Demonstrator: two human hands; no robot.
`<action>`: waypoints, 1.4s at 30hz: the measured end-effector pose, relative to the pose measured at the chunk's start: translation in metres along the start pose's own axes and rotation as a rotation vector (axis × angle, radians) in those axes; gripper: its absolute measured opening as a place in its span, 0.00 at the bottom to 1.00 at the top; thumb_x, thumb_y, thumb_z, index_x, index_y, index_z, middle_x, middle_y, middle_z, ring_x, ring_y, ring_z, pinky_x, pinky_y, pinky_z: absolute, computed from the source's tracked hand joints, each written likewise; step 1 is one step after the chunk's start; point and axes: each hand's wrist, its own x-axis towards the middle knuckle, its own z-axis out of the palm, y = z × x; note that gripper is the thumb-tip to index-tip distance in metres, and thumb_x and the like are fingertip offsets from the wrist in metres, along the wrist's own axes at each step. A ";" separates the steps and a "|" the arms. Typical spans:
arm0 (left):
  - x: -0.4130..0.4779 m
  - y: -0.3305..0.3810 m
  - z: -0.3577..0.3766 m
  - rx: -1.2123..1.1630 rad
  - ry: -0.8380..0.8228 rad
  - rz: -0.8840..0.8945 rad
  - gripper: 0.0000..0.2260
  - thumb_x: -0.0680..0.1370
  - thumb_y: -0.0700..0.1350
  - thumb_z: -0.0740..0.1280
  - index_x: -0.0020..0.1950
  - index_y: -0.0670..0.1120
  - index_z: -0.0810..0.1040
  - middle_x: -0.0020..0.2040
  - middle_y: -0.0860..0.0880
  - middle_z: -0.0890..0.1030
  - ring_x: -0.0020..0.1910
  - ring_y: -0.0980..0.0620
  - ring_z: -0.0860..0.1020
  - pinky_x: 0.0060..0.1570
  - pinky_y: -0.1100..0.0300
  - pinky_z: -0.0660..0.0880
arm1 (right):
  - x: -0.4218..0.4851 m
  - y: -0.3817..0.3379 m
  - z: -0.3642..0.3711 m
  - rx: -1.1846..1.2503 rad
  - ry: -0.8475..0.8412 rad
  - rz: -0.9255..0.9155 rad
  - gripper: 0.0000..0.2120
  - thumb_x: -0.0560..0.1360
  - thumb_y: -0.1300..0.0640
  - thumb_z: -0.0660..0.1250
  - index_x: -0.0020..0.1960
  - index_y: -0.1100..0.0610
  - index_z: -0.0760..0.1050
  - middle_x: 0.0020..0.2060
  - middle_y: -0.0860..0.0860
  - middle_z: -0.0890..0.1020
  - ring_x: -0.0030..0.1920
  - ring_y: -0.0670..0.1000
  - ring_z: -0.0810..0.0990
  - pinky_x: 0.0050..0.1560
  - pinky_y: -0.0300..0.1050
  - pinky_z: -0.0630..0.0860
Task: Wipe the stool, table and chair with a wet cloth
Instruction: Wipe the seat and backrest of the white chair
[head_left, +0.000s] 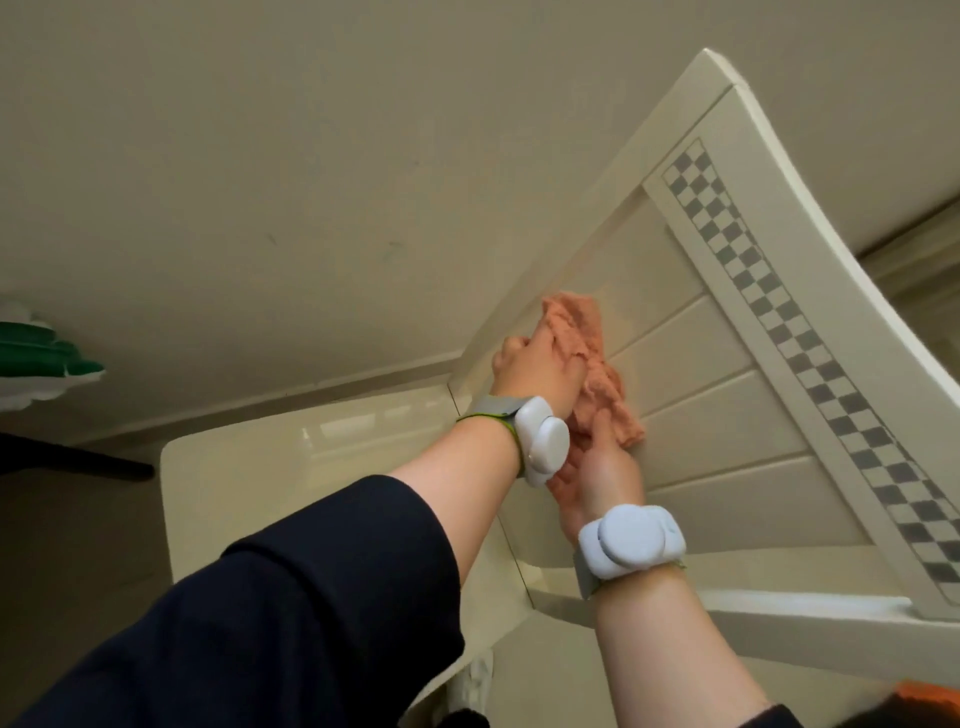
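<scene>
A plain beige wall (260, 156) fills the background, with a green and white object (41, 358) at the far left edge. Moving right, the cream chair (727, 426) stands against that wall, its glossy seat (291, 499) low in view and its slatted back rising to a checkered strip (789, 332) near the top rail. The left hand (540, 374) is curled closed on the upper part of the orange cloth (597, 364), pressing it onto the slats. Just right and lower, the right hand (597, 478) lies flatter, fingers loosely bent on the cloth's lower end; how firmly it grips I cannot tell. To wipe this well, I judge the cloth should travel along each slat rather than across, with pressure worked into the grooves between them, before going on to the checkered strip and top rail.
</scene>
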 end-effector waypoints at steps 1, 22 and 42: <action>0.006 -0.008 0.000 0.041 -0.018 -0.019 0.21 0.77 0.51 0.57 0.70 0.52 0.63 0.64 0.42 0.71 0.63 0.39 0.67 0.61 0.52 0.64 | 0.004 0.004 0.002 -0.010 -0.018 0.052 0.21 0.81 0.44 0.51 0.43 0.56 0.76 0.33 0.51 0.84 0.35 0.50 0.82 0.33 0.42 0.77; 0.022 -0.010 -0.019 0.080 -0.071 0.034 0.18 0.72 0.50 0.60 0.61 0.49 0.72 0.55 0.41 0.76 0.57 0.40 0.73 0.55 0.56 0.68 | 0.021 0.012 0.021 0.007 -0.049 0.063 0.24 0.81 0.43 0.51 0.48 0.58 0.78 0.31 0.52 0.85 0.29 0.48 0.83 0.31 0.41 0.75; 0.019 -0.035 -0.059 -0.520 0.313 -0.186 0.09 0.73 0.44 0.68 0.52 0.46 0.75 0.50 0.46 0.81 0.49 0.46 0.80 0.54 0.52 0.77 | 0.006 -0.008 0.070 -0.120 -0.087 -0.548 0.18 0.79 0.63 0.60 0.64 0.45 0.66 0.53 0.33 0.75 0.52 0.26 0.74 0.48 0.22 0.69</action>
